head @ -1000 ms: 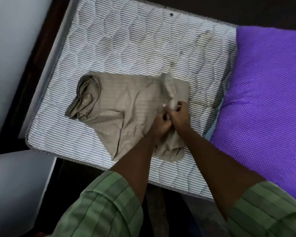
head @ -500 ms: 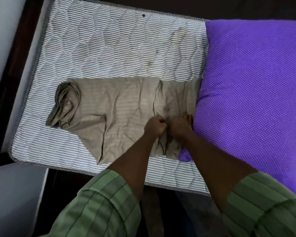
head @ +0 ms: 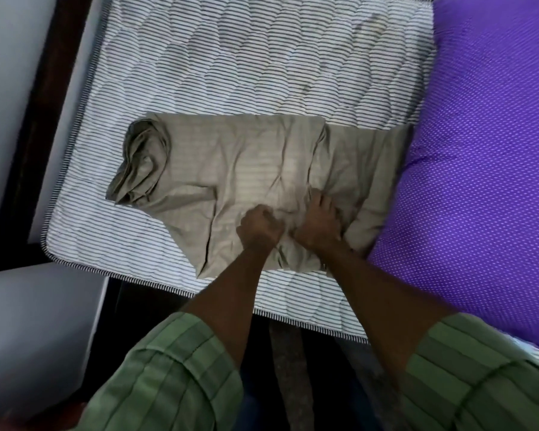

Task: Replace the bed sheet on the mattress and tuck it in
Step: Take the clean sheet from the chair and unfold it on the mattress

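A folded beige bed sheet [head: 231,169] lies across the bare striped quilted mattress [head: 231,57], its left end bunched into a roll. Both hands work at its near right part. My left hand [head: 259,227] is curled into a fist and grips a fold of the sheet. My right hand [head: 319,222], just beside it, has its fingers dug into the cloth and grips a bunched fold. The sheet's right edge reaches the purple pillow [head: 479,150].
The purple dotted pillow covers the mattress's right end. A dark wooden bed frame [head: 44,119] and a pale wall [head: 10,88] run along the left. A white surface [head: 38,337] stands at the near left. Green striped sleeves fill the bottom of the view.
The sheet has been spread rightward until its edge meets the pillow. Both hands have slid toward the near edge of the sheet and still grip it.
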The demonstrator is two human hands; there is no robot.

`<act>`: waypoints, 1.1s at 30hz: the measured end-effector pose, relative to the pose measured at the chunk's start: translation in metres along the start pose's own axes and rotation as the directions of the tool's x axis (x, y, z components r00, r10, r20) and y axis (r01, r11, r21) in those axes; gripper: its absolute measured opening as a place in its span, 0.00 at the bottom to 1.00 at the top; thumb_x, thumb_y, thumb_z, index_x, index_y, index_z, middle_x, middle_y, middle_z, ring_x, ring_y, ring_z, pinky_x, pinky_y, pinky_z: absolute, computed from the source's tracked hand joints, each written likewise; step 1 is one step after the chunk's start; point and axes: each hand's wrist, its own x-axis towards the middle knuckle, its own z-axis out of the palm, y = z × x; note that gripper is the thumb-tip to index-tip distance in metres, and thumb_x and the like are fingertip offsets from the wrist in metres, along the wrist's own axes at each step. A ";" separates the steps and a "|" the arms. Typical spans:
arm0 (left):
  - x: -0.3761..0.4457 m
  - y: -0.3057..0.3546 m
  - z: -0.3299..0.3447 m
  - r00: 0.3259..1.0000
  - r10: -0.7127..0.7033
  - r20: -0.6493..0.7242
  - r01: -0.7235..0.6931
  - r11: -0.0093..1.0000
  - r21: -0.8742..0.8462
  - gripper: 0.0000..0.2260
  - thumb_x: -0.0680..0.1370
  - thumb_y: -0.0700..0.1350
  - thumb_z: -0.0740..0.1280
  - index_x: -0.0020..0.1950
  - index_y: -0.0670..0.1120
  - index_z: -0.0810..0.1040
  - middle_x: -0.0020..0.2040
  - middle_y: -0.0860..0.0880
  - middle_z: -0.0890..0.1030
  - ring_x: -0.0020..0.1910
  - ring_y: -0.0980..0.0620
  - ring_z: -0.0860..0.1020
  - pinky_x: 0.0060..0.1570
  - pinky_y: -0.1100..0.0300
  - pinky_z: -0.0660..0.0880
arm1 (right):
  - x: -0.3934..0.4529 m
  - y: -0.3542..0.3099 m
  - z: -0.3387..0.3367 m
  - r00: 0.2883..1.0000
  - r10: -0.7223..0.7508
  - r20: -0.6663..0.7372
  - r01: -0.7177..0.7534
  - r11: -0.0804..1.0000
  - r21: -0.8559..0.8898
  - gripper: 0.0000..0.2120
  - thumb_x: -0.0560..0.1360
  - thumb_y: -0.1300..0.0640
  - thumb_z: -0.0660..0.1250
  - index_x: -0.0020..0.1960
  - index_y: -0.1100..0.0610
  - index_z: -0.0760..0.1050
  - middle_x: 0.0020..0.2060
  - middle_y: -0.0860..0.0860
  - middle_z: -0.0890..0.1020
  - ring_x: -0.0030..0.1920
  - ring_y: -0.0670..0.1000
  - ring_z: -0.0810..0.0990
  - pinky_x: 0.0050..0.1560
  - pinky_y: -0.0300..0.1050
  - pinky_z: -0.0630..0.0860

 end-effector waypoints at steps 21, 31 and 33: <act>0.116 -0.146 -0.160 0.854 -0.190 -0.485 0.191 0.980 -0.048 0.50 0.67 0.47 0.77 0.83 0.47 0.53 0.82 0.41 0.56 0.80 0.37 0.58 0.74 0.41 0.63 | 0.014 -0.190 0.078 0.953 -0.273 0.130 0.274 0.962 0.007 0.45 0.68 0.38 0.74 0.78 0.54 0.62 0.69 0.58 0.66 0.70 0.62 0.65 0.65 0.57 0.73; 0.145 -0.131 -0.176 0.984 -0.144 -0.106 0.081 0.887 -0.455 0.14 0.72 0.50 0.74 0.53 0.44 0.83 0.50 0.43 0.86 0.51 0.42 0.84 0.49 0.52 0.80 | 0.020 -0.252 0.086 0.979 -0.191 0.072 0.171 0.959 0.226 0.64 0.58 0.34 0.77 0.82 0.54 0.48 0.76 0.56 0.65 0.76 0.60 0.63 0.74 0.62 0.63; 0.131 -0.116 -0.179 0.994 -0.069 0.084 0.108 0.659 -0.744 0.13 0.77 0.45 0.74 0.59 0.41 0.82 0.56 0.43 0.85 0.55 0.43 0.84 0.54 0.52 0.82 | 0.022 -0.258 0.077 0.990 -0.124 0.062 0.081 0.878 0.471 0.53 0.62 0.39 0.75 0.80 0.55 0.56 0.72 0.56 0.72 0.72 0.61 0.70 0.68 0.58 0.71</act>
